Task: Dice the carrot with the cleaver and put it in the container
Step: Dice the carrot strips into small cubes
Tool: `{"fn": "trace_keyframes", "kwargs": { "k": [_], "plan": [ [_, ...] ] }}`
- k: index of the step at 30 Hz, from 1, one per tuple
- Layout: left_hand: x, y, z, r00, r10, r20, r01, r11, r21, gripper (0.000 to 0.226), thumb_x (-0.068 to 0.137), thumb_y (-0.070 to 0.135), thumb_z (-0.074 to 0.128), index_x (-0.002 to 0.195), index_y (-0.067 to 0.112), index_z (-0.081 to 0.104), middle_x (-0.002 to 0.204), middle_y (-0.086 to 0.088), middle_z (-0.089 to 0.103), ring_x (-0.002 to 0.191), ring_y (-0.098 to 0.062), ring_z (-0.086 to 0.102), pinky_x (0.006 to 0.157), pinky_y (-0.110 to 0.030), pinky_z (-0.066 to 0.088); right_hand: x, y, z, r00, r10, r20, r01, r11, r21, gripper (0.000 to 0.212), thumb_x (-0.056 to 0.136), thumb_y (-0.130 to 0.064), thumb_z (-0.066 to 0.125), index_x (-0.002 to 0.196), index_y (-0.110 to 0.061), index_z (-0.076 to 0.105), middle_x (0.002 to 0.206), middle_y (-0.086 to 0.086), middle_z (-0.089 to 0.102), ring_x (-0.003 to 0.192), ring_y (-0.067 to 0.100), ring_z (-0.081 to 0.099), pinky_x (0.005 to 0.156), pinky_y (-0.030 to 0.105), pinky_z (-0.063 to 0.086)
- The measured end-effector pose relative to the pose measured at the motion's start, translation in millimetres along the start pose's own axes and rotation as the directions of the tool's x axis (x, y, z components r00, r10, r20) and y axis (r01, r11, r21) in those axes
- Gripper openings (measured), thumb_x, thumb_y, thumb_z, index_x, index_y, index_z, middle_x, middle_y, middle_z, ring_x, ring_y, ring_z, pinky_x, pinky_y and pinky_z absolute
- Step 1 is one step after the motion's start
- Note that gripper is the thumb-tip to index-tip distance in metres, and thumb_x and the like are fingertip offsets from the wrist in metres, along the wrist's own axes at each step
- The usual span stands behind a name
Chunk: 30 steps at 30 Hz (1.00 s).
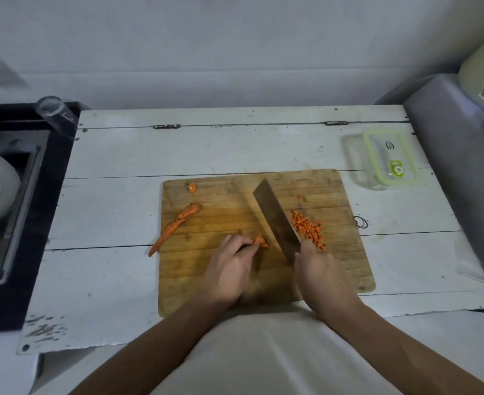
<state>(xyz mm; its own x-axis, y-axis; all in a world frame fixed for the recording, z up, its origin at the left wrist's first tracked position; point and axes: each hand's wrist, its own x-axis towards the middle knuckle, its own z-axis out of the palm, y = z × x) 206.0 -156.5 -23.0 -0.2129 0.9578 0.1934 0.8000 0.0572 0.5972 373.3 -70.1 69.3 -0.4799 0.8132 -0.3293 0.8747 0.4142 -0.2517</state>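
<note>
Dicing is under way: a short carrot piece (pixel 260 240) is pinched by the left hand (pixel 229 269) mid-board, while the cleaver (pixel 275 220) is gripped by the right hand (pixel 320 269). Diced bits (pixel 307 228) are piled right of the blade; a long carrot strip (pixel 175 226) is left uncut. Further chopping is called for before transfer to the container (pixel 383 159), far right on the surface (pixel 121 155).

We see both bare forearms reaching forward from the bottom of the view, converging slightly. The left hand (pixel 229 269) lies palm down, knuckles up, its fingers curled forward and the fingertips pinching a small carrot piece (pixel 260 241). The right hand (pixel 320 269) is closed around the handle of the cleaver (pixel 275 218), the handle itself hidden under the fingers. The two hands sit near each other, not touching.
</note>
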Motion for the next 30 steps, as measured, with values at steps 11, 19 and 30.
{"fn": "trace_keyframes", "kwargs": {
  "k": [11,19,30],
  "plan": [
    [3,-5,1,0.997,0.047,0.065,-0.053,0.995,0.087,0.032,0.083,-0.007,0.065,0.111,0.007,0.074,0.099,-0.003,0.059,0.093,-0.021,0.052,0.079,-0.031,0.049,-4,-24,8,0.99,-0.084,0.117,0.104,0.979,-0.177,0.017,0.097,-0.005,0.049,0.106,-0.017,0.041,0.088,0.005,0.069,0.079,0.026,0.072,0.057,0.031,0.047],
    [1,-1,-3,0.999,0.012,0.049,-0.014,0.999,0.052,0.028,0.094,0.005,0.065,0.12,0.012,0.074,0.109,-0.002,0.066,0.097,-0.021,0.057,0.08,-0.034,0.054,18,-11,2,1.0,-0.018,0.011,0.019,0.999,-0.046,0.009,0.106,-0.014,0.038,0.108,-0.015,0.046,0.086,0.007,0.067,0.079,0.029,0.068,0.061,0.037,0.047],
    [2,0,-1,0.999,0.023,0.048,-0.027,0.995,0.095,0.025,0.091,0.002,0.069,0.113,0.009,0.075,0.107,-0.004,0.066,0.095,-0.021,0.059,0.078,-0.032,0.055,-13,-11,7,0.987,-0.098,0.125,0.117,0.981,-0.155,0.017,0.1,-0.014,0.053,0.106,-0.021,0.039,0.084,0.001,0.067,0.072,0.024,0.069,0.055,0.033,0.043]
  ]
}}
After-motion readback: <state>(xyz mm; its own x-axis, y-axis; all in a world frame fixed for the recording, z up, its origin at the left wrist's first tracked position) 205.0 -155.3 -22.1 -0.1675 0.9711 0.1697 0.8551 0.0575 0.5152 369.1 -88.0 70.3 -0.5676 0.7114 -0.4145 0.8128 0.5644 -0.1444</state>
